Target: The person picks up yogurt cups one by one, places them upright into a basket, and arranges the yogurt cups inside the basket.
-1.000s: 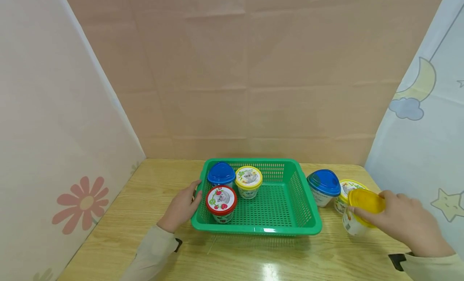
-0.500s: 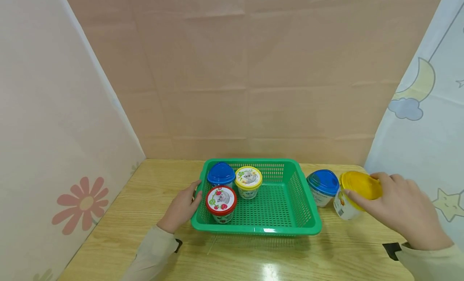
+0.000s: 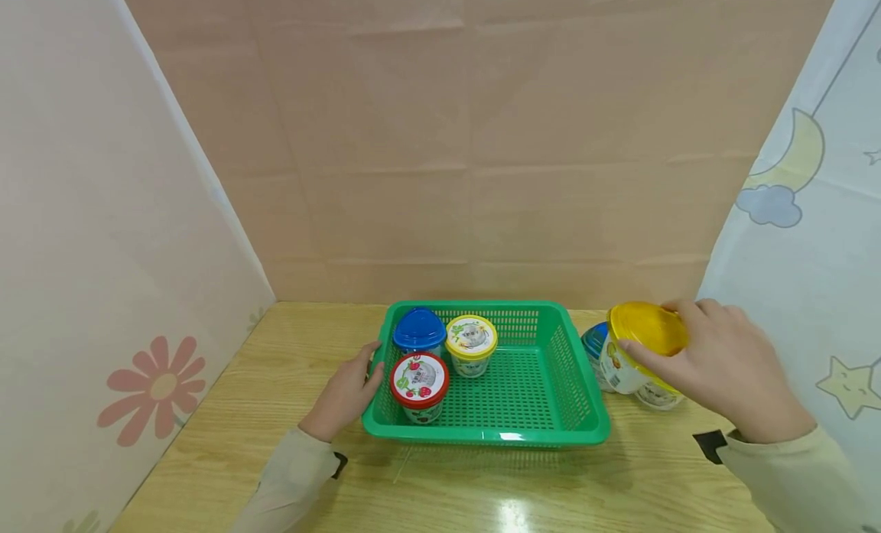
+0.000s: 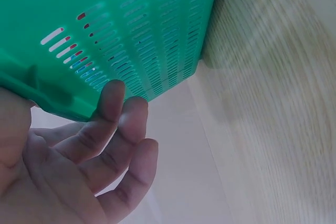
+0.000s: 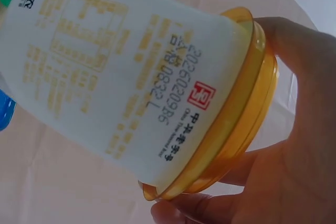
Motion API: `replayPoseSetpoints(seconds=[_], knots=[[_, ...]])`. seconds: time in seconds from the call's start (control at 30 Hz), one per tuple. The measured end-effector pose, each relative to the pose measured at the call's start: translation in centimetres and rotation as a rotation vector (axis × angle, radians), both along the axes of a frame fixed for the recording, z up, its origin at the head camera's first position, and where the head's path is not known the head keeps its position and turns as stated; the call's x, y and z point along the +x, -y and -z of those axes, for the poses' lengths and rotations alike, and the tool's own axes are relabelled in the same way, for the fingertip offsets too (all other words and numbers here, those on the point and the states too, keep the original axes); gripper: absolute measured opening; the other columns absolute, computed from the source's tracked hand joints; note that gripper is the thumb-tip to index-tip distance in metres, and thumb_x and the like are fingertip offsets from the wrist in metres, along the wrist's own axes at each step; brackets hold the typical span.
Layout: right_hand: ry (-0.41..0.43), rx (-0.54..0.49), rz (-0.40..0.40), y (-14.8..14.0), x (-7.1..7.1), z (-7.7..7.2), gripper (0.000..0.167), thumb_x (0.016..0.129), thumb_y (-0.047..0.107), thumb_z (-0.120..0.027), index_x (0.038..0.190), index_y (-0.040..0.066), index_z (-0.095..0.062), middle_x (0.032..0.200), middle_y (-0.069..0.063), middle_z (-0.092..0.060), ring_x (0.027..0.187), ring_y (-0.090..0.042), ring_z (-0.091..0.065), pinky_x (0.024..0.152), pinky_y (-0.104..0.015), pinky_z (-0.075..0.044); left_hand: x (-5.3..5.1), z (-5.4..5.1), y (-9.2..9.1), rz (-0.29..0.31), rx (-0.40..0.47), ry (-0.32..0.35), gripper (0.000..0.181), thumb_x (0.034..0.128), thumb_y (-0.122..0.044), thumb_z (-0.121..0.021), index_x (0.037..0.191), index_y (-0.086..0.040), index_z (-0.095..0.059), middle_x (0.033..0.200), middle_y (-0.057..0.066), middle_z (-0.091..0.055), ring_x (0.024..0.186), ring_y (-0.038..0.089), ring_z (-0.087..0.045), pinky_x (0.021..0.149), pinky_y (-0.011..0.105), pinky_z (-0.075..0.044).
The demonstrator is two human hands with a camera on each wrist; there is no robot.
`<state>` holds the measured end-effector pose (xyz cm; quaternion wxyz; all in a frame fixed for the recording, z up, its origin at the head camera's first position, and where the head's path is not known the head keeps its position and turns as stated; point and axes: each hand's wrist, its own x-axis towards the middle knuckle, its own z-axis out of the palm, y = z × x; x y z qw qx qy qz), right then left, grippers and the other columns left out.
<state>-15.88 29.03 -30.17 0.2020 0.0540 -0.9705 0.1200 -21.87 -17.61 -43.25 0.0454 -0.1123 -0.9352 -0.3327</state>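
Note:
In the head view my right hand (image 3: pixel 736 368) grips a white tub with a see-through yellow lid (image 3: pixel 647 330) by its lid. The tub is raised off the table and tilted, as the right wrist view of the yellow-lidded tub (image 5: pixel 121 82) also shows. Under and behind it, partly hidden, stand a blue-lidded tub (image 3: pixel 593 342) and another yellow-rimmed tub (image 3: pixel 659 397). My left hand (image 3: pixel 344 391) holds the left rim of a green plastic basket (image 3: pixel 485 437), its fingers (image 4: pixel 134 121) bent below that rim. Inside the basket are a blue-lidded tub (image 3: pixel 420 330), a yellow-rimmed tub (image 3: pixel 472 338) and a red-rimmed tub (image 3: pixel 420 380).
The wooden table (image 3: pixel 310 326) backs onto a tan cloth wall (image 3: pixel 468 173). Printed cloth walls stand at the left (image 3: pixel 138 212) and right (image 3: pixel 791 273). The basket's slotted right side (image 3: pixel 574 365) lies between its inside and the tubs at the right.
My right hand has lifted the yellow-lidded tub and carried it left toward the basket, past the other yellow-rimmed tub and in front of the blue-lidded one. My left hand and the basket stay put.

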Motion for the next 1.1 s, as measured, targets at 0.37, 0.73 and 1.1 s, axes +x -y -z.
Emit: replayPoseSetpoints(seconds=[0.37,0.73,1.1], knots=[[0.033,-0.048,-0.102,2.2,-1.8,0.2,0.079,0.078,0.063,-0.075,0.116,-0.004,-0.062,0.105,-0.021,-0.063,0.089,-0.035,-0.051,0.063,-0.035,-0.036,0.1,0.0,0.0,0.02,0.016,0.003,0.048,0.105,-0.017,-0.051,0.149,0.001,-0.04,0.072,-0.002,-0.056,0.056,0.009,-0.052,0.049,0.025,-0.044],[0.065,-0.078,-0.194,5.8,-3.3,1.4,0.077,0.073,0.069,-0.076,0.115,0.005,-0.065,0.104,-0.009,-0.065,0.09,-0.028,-0.054,0.066,-0.035,-0.04,0.0,0.2,-0.1,0.029,0.076,0.024,0.051,0.105,-0.014,-0.051,0.15,0.005,-0.035,0.083,0.002,-0.063,0.066,0.008,-0.059,0.057,0.024,-0.05],[0.138,-0.07,-0.276,9.3,-5.0,3.1,0.081,0.069,0.072,-0.077,0.116,0.007,-0.066,0.098,-0.003,-0.063,0.09,-0.025,-0.052,0.065,-0.032,-0.043,0.1,0.3,0.0,0.037,0.107,0.034,0.052,0.1056,-0.014,-0.05,0.151,0.006,-0.033,0.085,0.004,-0.064,0.068,0.009,-0.063,0.059,0.025,-0.053]])
